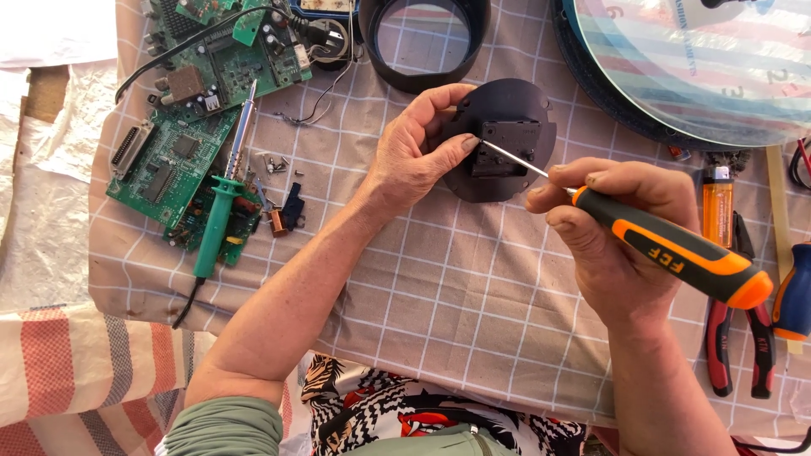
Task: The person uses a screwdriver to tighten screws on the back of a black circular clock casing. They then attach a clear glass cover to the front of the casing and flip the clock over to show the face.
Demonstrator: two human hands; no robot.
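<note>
Patterned black, white and red fabric (397,414) lies at the bottom centre of the frame, nearest the camera, beside a grey-green sleeve (224,426). Above it, a beige checked cloth (439,295) covers the desk. At upper centre, the left hand (414,156) holds a round black plastic disc (532,181) carrying a square black mechanism block (507,145); the thumb presses on the block's left edge and the fingers curl over the disc's rim. The right hand (617,228) is closed in a pinch around a black-and-orange screwdriver (676,252), whose thin metal shaft reaches up-left to the block.

At upper left lie green circuit boards (173,156), with a green-handled soldering iron (220,211) across them. At the right edge lie an orange lighter (717,207) and red-and-black pliers (739,338). A round glass-fronted clock face (701,67) fills the upper right.
</note>
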